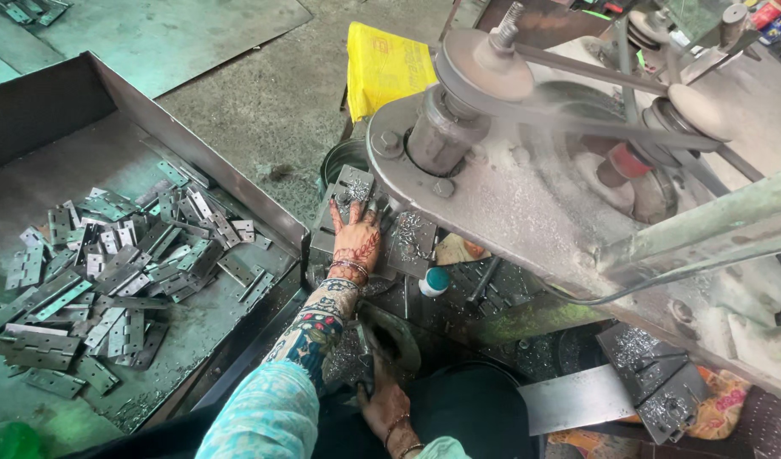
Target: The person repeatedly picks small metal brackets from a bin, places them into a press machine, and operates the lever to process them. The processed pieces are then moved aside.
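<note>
— Where is the left hand (355, 231) just now?

— Reached out ahead of the person, fingers spread fairly wide and pressed flat on a grey metal hinge plate (354, 184) that lies on the machine bed (412, 246), right under the round flange of the belt-driven machine (509, 170). It presses the plate down and does not close around it.

— Which way does the plate lie from that hand?

— Directly beyond the fingertips, toward the machine's spindle housing. Its long axis looks to run roughly away from the person, in line with the forearm, though the fingers cover its near end.

— And the right hand (384, 406)?

— Low, close to the body, at the near edge of the bed. It is curled around a small stack of hinge plates (350, 361) dusted with metal shavings; how tight the grip is I cannot tell.

— So which hand is nearer the plate under the machine?

— The left, touching it. The right is well apart, back by the lap.

— Anything else about?

— A steel tray (237, 183) to the left holds a loose heap of hinges (110, 272); a small bottle with a teal cap (435, 281) stands just right of the left wrist.
</note>
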